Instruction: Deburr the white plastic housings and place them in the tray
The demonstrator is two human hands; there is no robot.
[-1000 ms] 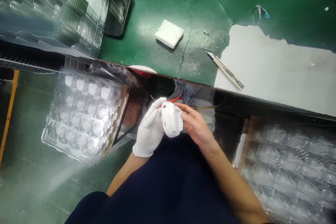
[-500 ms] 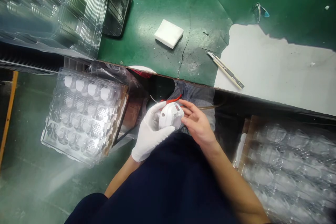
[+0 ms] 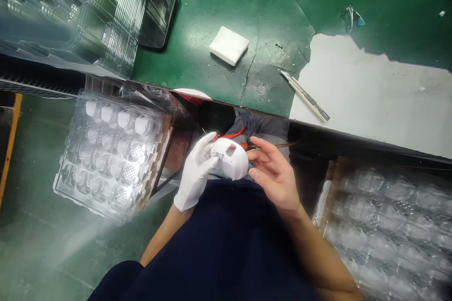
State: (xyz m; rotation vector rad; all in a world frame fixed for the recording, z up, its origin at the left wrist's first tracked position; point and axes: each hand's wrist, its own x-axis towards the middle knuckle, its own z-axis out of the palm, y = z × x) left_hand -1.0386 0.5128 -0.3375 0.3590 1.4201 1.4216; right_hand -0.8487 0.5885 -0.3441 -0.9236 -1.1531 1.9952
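My left hand (image 3: 194,169), in a white glove, grips a rounded white plastic housing (image 3: 236,164) by its left side, thumb across the near face. The housing has a dark squarish opening near its top and small moulded details by the thumb. Bare and with fingers apart, my right hand (image 3: 275,174) is just to the right of the housing; its fingertips are close to the edge, and I cannot tell if they touch. Behind the housing runs something red and cord-like (image 3: 233,135), partly hidden.
On the green bench (image 3: 275,0) lie a white block (image 3: 229,45), a utility knife (image 3: 306,96) and a black phone (image 3: 160,16). Stacked clear trays (image 3: 116,14) stand at the upper left. A clear tray with white parts (image 3: 113,155) is below; another plastic-covered tray (image 3: 388,221) is at right.
The white housing has been turned, showing a smoother face with the opening on top. My right hand has drawn back to the right with its fingers spread wider.
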